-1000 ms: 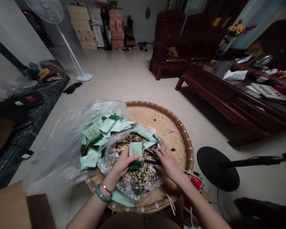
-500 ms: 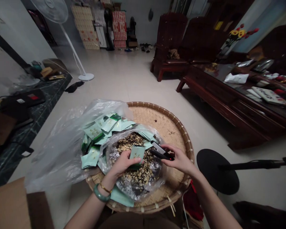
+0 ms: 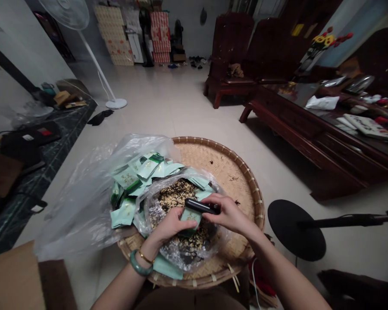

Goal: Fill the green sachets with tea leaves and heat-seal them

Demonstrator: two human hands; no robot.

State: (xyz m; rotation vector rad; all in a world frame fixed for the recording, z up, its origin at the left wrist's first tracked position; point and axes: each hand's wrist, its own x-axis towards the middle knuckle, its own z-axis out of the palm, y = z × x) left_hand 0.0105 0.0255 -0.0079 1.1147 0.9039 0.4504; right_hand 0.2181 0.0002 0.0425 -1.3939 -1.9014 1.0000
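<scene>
My left hand [image 3: 174, 224] pinches a small pale green sachet [image 3: 191, 216] between thumb and fingers, above the open clear plastic bag [image 3: 176, 254]. That bag holds a loose mix of dark shreds and pale flakes [image 3: 177, 193]. Wrapped in my right hand [image 3: 228, 213] is a black handheld bag sealer [image 3: 195, 205], its jaws closed across the sachet's top edge. More green sachets [image 3: 129, 178] are heaped at the left in a larger clear bag [image 3: 84, 206]. Everything rests on a round woven bamboo tray [image 3: 210, 157]. My right fingers partly cover the sealer.
A cardboard box [image 3: 13, 275] stands at lower left. To the right are a round black stand base [image 3: 295, 230] and a dark wooden table [image 3: 310, 142]. A white fan [image 3: 116, 103] stands on the tiled floor ahead, near a black marble ledge [image 3: 61, 142].
My right hand has moved left, bringing the sealer from beside the sachet onto its top edge. The sealer's jaws were apart before and are closed now. The sachet has tilted slightly.
</scene>
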